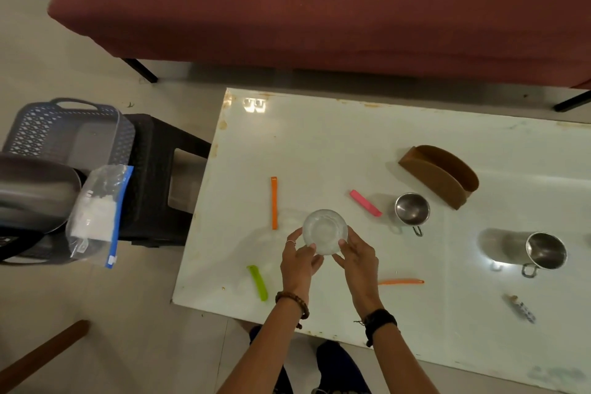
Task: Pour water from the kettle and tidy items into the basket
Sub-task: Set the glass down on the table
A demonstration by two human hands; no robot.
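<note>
I hold a clear glass bowl (324,230) between both hands over the white table (319,144). My left hand (299,261) grips its left side and my right hand (358,261) its right side. At the far left stands a steel kettle (35,192) inside a dark plastic basket (70,129), with a clear zip bag (97,211) holding something white leaning out of it. Two steel cups (412,209) (547,249) stand on the table to the right.
An orange clip (274,203), a pink clip (365,203), a green clip (258,282) and an orange stick (401,281) lie around the bowl. A brown holder (439,174) stands at the back right. A black stool (160,176) sits beside the basket; a red sofa (319,0) is beyond.
</note>
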